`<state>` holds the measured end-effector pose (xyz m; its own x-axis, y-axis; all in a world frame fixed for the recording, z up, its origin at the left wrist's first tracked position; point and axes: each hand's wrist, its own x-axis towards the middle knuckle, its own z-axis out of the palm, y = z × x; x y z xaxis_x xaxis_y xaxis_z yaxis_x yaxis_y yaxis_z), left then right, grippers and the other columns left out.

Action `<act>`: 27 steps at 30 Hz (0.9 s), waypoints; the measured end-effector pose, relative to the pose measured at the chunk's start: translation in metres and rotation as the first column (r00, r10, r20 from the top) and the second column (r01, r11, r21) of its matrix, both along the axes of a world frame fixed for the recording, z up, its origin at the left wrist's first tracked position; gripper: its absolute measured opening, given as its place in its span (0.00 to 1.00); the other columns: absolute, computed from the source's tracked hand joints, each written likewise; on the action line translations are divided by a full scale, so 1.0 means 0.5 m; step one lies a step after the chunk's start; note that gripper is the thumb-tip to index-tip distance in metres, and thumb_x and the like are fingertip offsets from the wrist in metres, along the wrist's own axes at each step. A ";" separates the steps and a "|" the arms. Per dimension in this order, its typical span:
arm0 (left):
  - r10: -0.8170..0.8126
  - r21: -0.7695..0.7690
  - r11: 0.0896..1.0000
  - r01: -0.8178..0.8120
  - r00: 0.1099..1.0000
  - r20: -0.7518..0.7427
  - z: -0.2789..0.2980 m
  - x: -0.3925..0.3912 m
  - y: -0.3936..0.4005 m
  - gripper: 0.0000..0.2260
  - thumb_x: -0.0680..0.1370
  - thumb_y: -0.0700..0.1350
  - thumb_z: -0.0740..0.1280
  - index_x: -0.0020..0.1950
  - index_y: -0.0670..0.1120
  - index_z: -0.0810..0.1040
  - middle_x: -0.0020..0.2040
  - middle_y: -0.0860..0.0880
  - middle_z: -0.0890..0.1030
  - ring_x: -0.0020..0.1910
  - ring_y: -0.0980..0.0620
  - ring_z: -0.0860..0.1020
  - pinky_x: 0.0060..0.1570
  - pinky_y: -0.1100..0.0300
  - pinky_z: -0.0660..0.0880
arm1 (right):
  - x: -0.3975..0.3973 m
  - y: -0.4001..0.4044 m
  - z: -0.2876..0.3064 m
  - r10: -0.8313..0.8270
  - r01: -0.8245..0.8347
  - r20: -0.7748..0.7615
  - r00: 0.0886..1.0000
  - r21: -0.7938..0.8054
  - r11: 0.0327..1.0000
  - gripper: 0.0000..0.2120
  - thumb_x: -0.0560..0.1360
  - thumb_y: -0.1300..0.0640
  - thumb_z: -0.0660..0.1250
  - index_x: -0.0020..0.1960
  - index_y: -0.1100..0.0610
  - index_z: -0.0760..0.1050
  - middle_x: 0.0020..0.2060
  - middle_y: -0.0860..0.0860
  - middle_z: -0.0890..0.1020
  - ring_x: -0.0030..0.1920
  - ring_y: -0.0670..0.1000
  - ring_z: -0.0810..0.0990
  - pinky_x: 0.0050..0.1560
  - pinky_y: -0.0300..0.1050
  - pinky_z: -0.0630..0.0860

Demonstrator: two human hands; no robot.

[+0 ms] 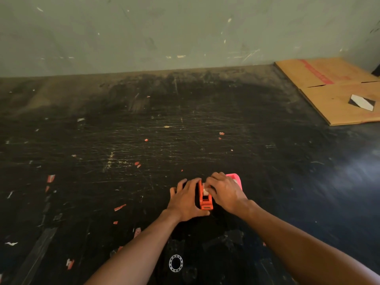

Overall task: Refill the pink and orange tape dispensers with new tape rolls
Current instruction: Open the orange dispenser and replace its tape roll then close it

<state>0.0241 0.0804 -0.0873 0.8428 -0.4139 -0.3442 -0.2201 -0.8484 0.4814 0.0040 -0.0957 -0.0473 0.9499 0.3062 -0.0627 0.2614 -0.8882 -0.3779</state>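
Two hands work low on a scuffed black table, flattened cardboard at its far right corner. Left hand clasps the orange tape dispenser — right hand has fingers curled down into it. Pink tape dispenser sits just behind the right hand.

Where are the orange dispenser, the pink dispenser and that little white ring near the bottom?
orange dispenser (206, 202): head view, on its front end between the hands.
pink dispenser (236, 178): head view, on its top edge behind the right hand.
white ring (176, 263): head view, on the ring's rim.
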 end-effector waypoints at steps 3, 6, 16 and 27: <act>-0.001 0.009 1.000 0.001 1.000 0.021 0.003 0.000 -0.002 0.49 0.66 0.61 0.77 0.80 0.54 0.53 0.79 0.53 0.62 0.80 0.45 0.51 0.77 0.39 0.52 | -0.019 0.005 -0.009 0.004 -0.004 0.038 0.999 0.000 1.000 0.10 0.81 0.53 0.63 0.59 0.52 0.79 0.62 0.49 0.75 0.62 0.49 0.73 0.66 0.50 0.72; -0.003 0.018 1.000 0.002 1.000 0.029 0.008 0.001 -0.004 0.49 0.65 0.62 0.77 0.79 0.55 0.54 0.79 0.53 0.63 0.80 0.45 0.53 0.76 0.40 0.54 | -0.049 0.007 -0.021 -0.008 0.007 0.051 0.999 0.027 1.000 0.10 0.81 0.53 0.62 0.58 0.51 0.79 0.62 0.48 0.75 0.63 0.49 0.72 0.67 0.49 0.70; 0.019 0.053 0.998 -0.021 0.999 0.041 0.017 0.005 -0.011 0.49 0.62 0.66 0.77 0.77 0.56 0.57 0.77 0.51 0.66 0.77 0.45 0.59 0.73 0.41 0.59 | -0.142 0.001 -0.044 -0.023 0.010 0.085 0.996 0.150 0.989 0.07 0.79 0.55 0.66 0.56 0.49 0.80 0.57 0.45 0.79 0.58 0.45 0.75 0.59 0.43 0.75; 0.020 0.087 0.996 -0.026 0.997 0.070 0.015 0.002 -0.017 0.49 0.62 0.65 0.78 0.76 0.54 0.58 0.76 0.50 0.67 0.76 0.44 0.61 0.72 0.42 0.61 | -0.157 0.013 -0.060 -0.102 0.099 0.017 0.995 0.125 0.987 0.11 0.81 0.53 0.65 0.61 0.47 0.80 0.57 0.45 0.80 0.56 0.45 0.77 0.58 0.43 0.77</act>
